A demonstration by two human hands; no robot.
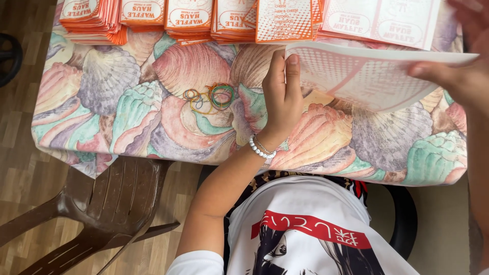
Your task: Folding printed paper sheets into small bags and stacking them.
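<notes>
Nearest the camera is the person's white printed shirt [316,229], and beside it, off the near left corner of the table [102,102], stands a brown plastic chair [107,203] on the wood floor [25,178]. The table's near edge runs just beyond the shirt; its shell-patterned cloth [127,117] hangs over that edge and over the left side.

Above the middle of the table the left hand [280,97], a white bead bracelet [261,150] at its wrist, pinches the left edge of a flat paper bag [367,76] between thumb and fingers. The right hand [458,76] grips the bag's right edge, fingers closed on it; the top of that hand is cut off by the frame. The bag is white with pale orange dotted print and borders, held level and slightly raised over the cloth.

Left of the left hand, on open cloth, lies a small tangle of rubber bands [211,97], yellow, green and orange, too tangled to count.

Along the table's far edge sit about six stacks of orange-and-white bags [188,18], side by side.
</notes>
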